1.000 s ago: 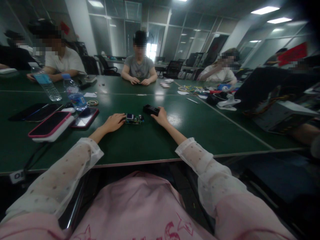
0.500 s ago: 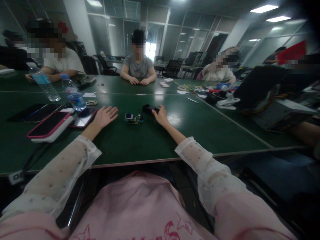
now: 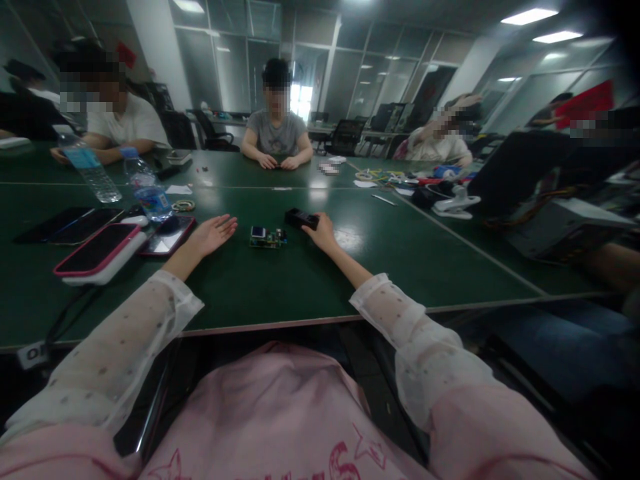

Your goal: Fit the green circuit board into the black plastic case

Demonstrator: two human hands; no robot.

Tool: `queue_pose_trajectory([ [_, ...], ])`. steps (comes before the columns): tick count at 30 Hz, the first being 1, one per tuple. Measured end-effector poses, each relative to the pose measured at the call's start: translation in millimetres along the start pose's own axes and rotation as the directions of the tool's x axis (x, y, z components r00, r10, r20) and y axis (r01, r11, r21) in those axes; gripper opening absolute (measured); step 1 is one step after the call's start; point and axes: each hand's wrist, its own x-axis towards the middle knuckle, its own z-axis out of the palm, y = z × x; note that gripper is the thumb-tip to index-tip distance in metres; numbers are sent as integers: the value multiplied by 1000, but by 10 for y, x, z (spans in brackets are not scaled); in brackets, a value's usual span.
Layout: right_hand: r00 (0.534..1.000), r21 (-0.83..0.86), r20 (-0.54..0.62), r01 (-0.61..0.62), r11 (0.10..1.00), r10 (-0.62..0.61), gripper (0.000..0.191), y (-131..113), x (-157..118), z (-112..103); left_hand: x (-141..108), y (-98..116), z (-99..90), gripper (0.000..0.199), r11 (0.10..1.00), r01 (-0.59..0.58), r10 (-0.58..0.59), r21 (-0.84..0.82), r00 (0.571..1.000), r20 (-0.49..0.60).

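My left hand (image 3: 214, 236) rests palm up on the green table, fingers stretched out and nothing in it. It lies just right of a phone (image 3: 167, 235) with a red edge. My right hand (image 3: 323, 233) has its thumb and fingers around the right end of a small black box-shaped case (image 3: 299, 219), which sits on the table; the fingers behind it are partly hidden. Between the two hands, nearer the case, is a small green circuit board (image 3: 267, 238) with a little screen on its left side.
Left of my arm lie a pink-rimmed phone (image 3: 103, 248) on a white block, dark tablets (image 3: 70, 225), and two water bottles (image 3: 147, 190) (image 3: 93, 170). A tape roll (image 3: 183, 206) is behind. To the right are a pen (image 3: 384, 200), a white clamp (image 3: 456, 204) and a computer case (image 3: 560, 230). Several people sit around.
My right thumb and fingers have drawn in closer at the end of the black case. My left hand's fingers have tilted slightly upward; the circuit board has stayed put.
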Motion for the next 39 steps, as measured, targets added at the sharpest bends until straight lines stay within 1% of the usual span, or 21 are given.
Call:
queue_pose_trajectory([
  [5, 1000, 0, 5, -22, 1000, 22, 47, -24, -7, -30, 9, 10, 2, 21, 979, 59, -61, -196, 998, -4],
  [9, 1000, 67, -9, -30, 997, 30, 45, -49, 6, -28, 16, 12, -8, 20, 973, 68, -67, -222, 998, 15],
  [12, 999, 221, -21, -19, 975, 24, 46, -110, 12, -20, 22, 12, -15, 19, 972, 74, -73, -223, 997, 12],
  [14, 1000, 355, -9, 4, 935, -1, 48, -196, -2, -31, 26, 10, -17, 19, 972, 74, -73, -222, 997, 13],
  [17, 995, 517, 59, 35, 855, -77, 51, -382, -61, -76, 29, 8, -16, 19, 974, 70, -68, -215, 998, 16],
  [19, 983, 572, 122, 46, 819, -140, 52, -512, -116, -108, 28, 8, -14, 19, 976, 69, -68, -208, 998, 12],
  [24, 935, 581, 219, 106, 807, -280, 54, -718, -229, -125, 20, 7, -16, 21, 979, 66, -62, -194, 998, 28],
  [29, 911, 547, 199, 202, 813, -360, 51, -766, -271, -137, 17, 4, -18, 20, 982, 59, -52, -179, 998, 43],
  [32, 893, 470, 196, 277, 838, -405, 50, -747, -283, -146, 27, 2, -17, 20, 987, 49, -43, -155, 998, 44],
  [34, 863, 403, 238, 330, 854, -445, 50, -721, -295, -134, 34, -11, -6, 20, 996, 30, -27, -86, 999, 37],
  [35, 843, 379, 268, 353, 855, -466, 50, -707, -303, -123, 36, -25, 5, 21, 1000, -2, 3, -14, 1000, 31],
  [36, 823, 366, 300, 368, 855, -482, 50, -694, -311, -109, 35, -45, 20, 23, 992, -65, 63, 107, 998, 27],
  [37, 808, 360, 326, 373, 855, -490, 51, -683, -318, -95, 31, -71, 40, 25, 958, -145, 141, 249, 989, 33],
  [38, 800, 362, 342, 372, 855, -493, 52, -675, -325, -83, 25, -101, 64, 28, 885, -236, 232, 401, 971, 59],
  [39, 797, 366, 351, 366, 856, -491, 52, -670, -330, -73, 17, -133, 90, 30, 769, -323, 326, 552, 940, 96],
])
